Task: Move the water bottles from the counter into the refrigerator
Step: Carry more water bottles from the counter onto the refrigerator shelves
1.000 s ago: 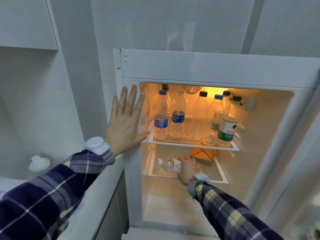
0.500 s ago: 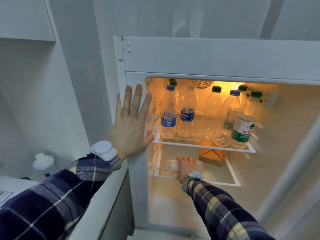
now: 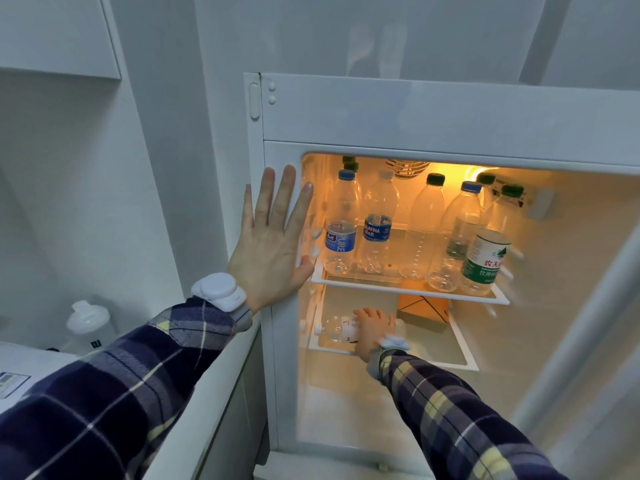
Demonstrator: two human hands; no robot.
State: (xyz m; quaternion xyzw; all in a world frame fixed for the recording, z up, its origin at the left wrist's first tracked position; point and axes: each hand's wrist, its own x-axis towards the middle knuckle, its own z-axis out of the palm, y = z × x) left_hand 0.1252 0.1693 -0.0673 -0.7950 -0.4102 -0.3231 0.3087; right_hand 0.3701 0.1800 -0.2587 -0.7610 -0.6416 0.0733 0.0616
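Observation:
The refrigerator [image 3: 381, 112] stands open and lit inside. My right hand [image 3: 372, 329] reaches onto the lower shelf [image 3: 464, 362] and grips a clear water bottle [image 3: 334, 329] lying on its side, cap to the left. Flat against the refrigerator's left frame rests my left hand [image 3: 270, 244], fingers spread. Several clear bottles stand on the upper shelf [image 3: 408, 289], among them a blue-labelled bottle [image 3: 341, 223], an Aquafina bottle [image 3: 377, 223] and a green-labelled bottle [image 3: 485, 261]. On the counter [image 3: 31, 362] at the left stands a white-capped bottle [image 3: 88, 323].
An orange box [image 3: 422, 308] sits on the lower shelf behind my right hand. The refrigerator floor [image 3: 343, 410] lies below that shelf. A wall cupboard [image 3: 59, 32] hangs at the upper left. A paper label [image 3: 12, 382] lies on the counter.
My right hand has carried the bottle deeper onto the lower shelf. The view has shifted left and downward, so the refrigerator sits further right in the frame. My left hand stays pressed to the frame.

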